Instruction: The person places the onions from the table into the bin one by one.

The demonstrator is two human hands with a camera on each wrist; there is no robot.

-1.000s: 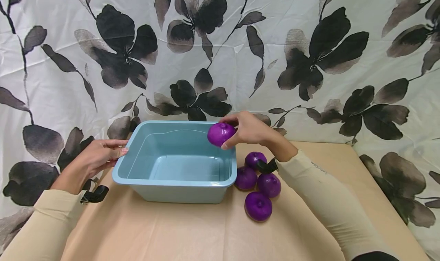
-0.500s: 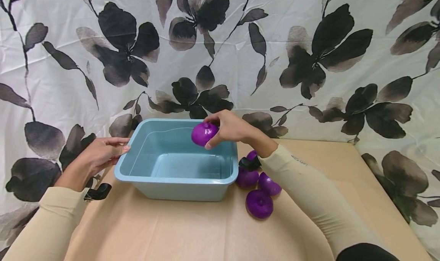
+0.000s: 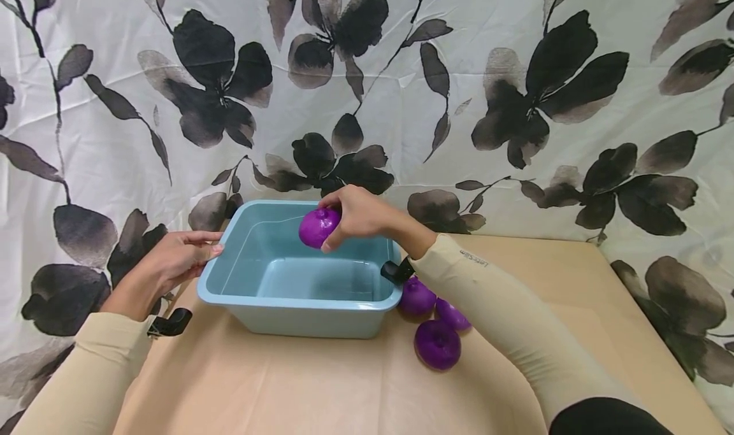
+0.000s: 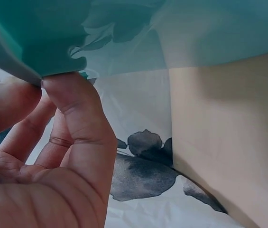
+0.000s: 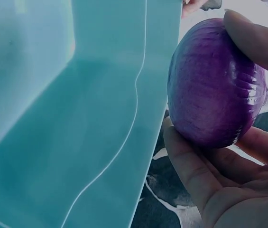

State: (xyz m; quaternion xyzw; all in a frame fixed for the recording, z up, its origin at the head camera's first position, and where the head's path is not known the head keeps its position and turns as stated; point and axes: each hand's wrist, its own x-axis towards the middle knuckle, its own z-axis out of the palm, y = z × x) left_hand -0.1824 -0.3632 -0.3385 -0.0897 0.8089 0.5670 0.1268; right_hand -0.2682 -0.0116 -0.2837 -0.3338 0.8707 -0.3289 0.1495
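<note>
A white cloth with dark printed flowers (image 3: 395, 129) hangs behind a tan desk (image 3: 533, 276). The right grip (image 3: 361, 212) is closed around a glossy purple onion (image 3: 316, 228), thumb and fingers on its sides, a hold that probably suits its round, slick skin. The onion appears raised over the tub's opening, toward the far side, apart from the floor below. At the opposite end, the left grip (image 3: 183, 256) pinches the rim of the blue tub (image 3: 309, 321), likely to steady it. Outside the tub's right end, three more onions (image 3: 438, 346) show on the desk, clustered, presumably kept there for easy reach; the right sleeve (image 3: 487, 307) partly covers one.
</note>
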